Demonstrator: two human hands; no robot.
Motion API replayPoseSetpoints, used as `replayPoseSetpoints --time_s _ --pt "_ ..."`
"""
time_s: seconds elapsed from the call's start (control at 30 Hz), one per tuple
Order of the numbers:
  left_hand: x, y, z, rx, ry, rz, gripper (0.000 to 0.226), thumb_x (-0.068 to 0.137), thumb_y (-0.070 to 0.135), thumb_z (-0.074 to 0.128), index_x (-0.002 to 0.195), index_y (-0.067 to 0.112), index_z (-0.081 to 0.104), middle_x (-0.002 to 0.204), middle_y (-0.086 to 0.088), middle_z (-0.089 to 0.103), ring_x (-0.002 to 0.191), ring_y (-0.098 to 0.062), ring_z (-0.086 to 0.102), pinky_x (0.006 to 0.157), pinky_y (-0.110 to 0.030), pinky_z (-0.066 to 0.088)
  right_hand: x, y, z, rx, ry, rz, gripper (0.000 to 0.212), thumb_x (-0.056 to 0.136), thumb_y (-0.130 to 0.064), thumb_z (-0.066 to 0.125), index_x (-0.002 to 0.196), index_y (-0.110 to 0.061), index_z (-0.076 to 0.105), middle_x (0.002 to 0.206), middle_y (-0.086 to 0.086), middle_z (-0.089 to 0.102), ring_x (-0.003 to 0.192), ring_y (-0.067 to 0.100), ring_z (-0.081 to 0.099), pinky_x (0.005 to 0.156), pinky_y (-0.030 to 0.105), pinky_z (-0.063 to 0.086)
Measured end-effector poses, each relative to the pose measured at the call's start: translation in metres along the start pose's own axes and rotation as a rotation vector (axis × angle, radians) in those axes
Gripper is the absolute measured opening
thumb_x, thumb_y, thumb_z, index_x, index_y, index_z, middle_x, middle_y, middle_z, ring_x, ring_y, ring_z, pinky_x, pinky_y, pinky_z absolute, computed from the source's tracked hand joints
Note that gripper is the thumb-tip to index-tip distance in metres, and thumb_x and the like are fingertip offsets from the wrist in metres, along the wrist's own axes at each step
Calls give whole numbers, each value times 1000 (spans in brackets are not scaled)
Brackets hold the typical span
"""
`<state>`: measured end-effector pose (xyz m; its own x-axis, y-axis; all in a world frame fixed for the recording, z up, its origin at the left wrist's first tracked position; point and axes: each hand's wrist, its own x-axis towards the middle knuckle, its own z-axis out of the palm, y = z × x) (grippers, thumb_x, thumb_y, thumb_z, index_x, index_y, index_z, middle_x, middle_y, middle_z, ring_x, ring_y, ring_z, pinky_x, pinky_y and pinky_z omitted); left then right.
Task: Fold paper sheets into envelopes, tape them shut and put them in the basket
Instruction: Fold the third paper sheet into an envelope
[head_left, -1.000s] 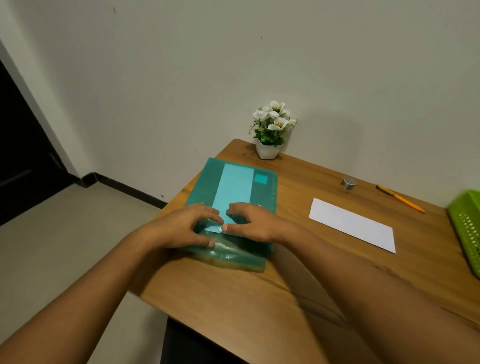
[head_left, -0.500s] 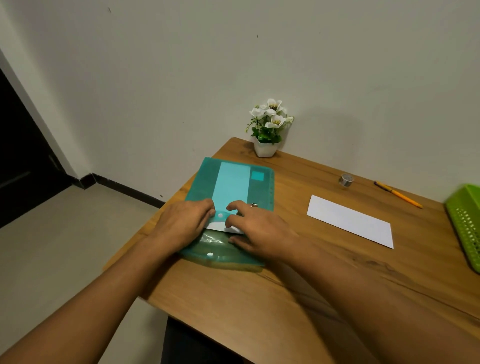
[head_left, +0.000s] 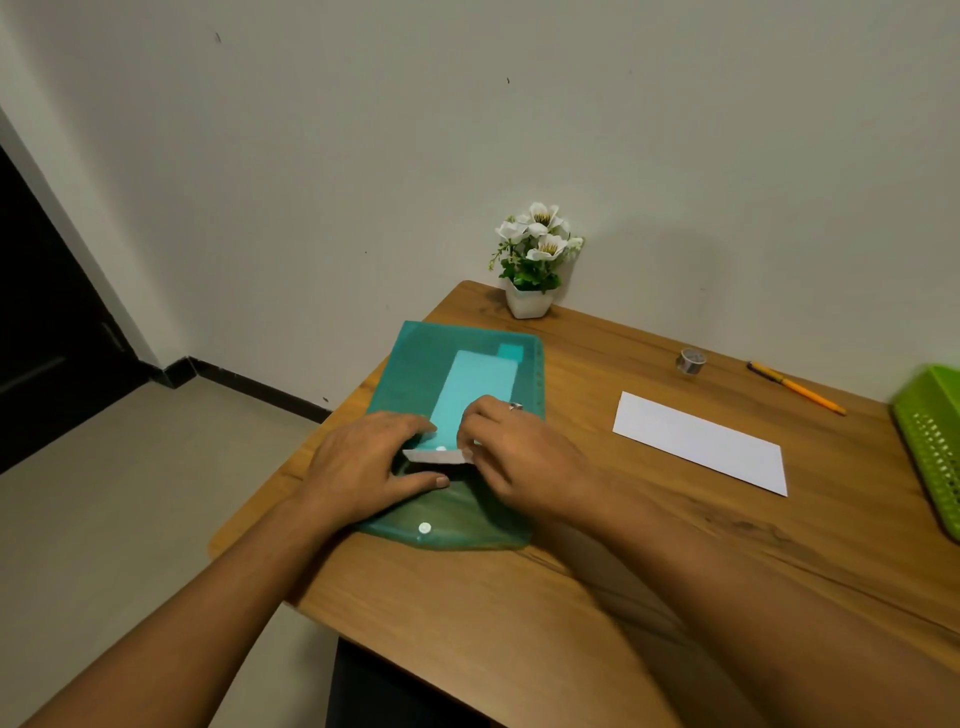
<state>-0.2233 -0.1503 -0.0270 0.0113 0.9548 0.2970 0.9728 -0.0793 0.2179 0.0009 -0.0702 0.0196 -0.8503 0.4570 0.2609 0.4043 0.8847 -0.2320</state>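
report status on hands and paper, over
Left hand flat on green folder, holding it down. Right hand pinching white sheet, partly out of the folder mouth. Nothing in the way; basket far right.

Soft, even room light, rather dim, gives the wall (head_left: 363, 156) a grey-green cast. The potted flowers (head_left: 535, 249) throw a faint, broad shadow to their right on it, and the forearms lay soft-edged shadows on the tabletop (head_left: 701, 551). The doorway (head_left: 41, 338) at the left sinks to near black. The folder (head_left: 467, 538) shows a mild sheen. The wide lens stretches the forearms and skews the basket (head_left: 930, 441) at the edges.
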Motion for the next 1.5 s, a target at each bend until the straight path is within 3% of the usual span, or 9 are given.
replayPoseSetpoints --time_s 0.27,0.4,0.6,0.7,0.83,0.93,1.13,1.33,1.5 --pt "8 9 -8 -52 -25 -68 67 89 80 39 126 32 68 108 7 72 92 -11 64 75 -36 57 -8 1 -24 537 44 204 3 102 -35 60 104 -32 59 113 -16 64 109 6 60 85 36 60" --pt "9 11 -12 -50 -46 -77 69 89 81 34 122 32 69 106 10 71 90 -8 61 74 -34 55 -16 7 -18 413 -64 258 25 92 -41 73 112 -35 61 116 -17 63 106 5 59 89 34 58" --pt "8 11 -14 -76 -98 -65 70 82 84 51 124 31 68 117 8 69 99 -9 60 75 -30 54 -19 5 -13 293 -74 300 10 99 -33 66 108 -35 70 113 -16 66 106 8 59 91 37 56" --pt "4 12 -12 -185 -60 -105 73 79 67 73 139 27 59 123 2 67 107 -12 60 86 -33 56 -12 2 -28 407 -25 315 4 98 -34 67 98 -38 68 98 -22 64 93 8 61 79 36 58" --pt "9 16 -18 -52 -141 -53 62 84 71 64 137 39 60 124 10 65 104 -6 57 85 -32 56 -7 -4 -56 541 49 299 5 99 -32 67 96 -29 70 99 -14 67 92 10 63 71 29 54" --pt "12 18 -24 -35 -179 -19 56 87 70 62 133 39 62 127 13 65 106 -6 57 86 -35 56 -3 -11 -84 666 127 259 12 100 -24 66 98 -14 71 102 3 73 93 23 69 77 40 58" --pt "20 11 -40 -19 -331 -3 51 94 71 42 123 37 69 117 12 69 102 -10 61 88 -40 53 2 -10 -132 786 387 184 19 102 -13 64 104 6 66 90 25 66 64 15 59 53 29 48" --pt "35 7 -48 -175 -357 -164 77 86 80 18 109 33 75 114 9 72 99 -5 63 92 -33 51 2 11 -139 793 559 221 12 101 -6 62 107 2 69 95 22 73 87 34 73 69 46 64" --pt "37 12 -34 2 -285 -104 45 89 75 50 105 37 69 108 16 64 98 -6 59 83 -33 54 -5 25 -116 833 540 292 9 100 -10 66 105 -11 74 100 6 77 97 22 74 75 38 65"
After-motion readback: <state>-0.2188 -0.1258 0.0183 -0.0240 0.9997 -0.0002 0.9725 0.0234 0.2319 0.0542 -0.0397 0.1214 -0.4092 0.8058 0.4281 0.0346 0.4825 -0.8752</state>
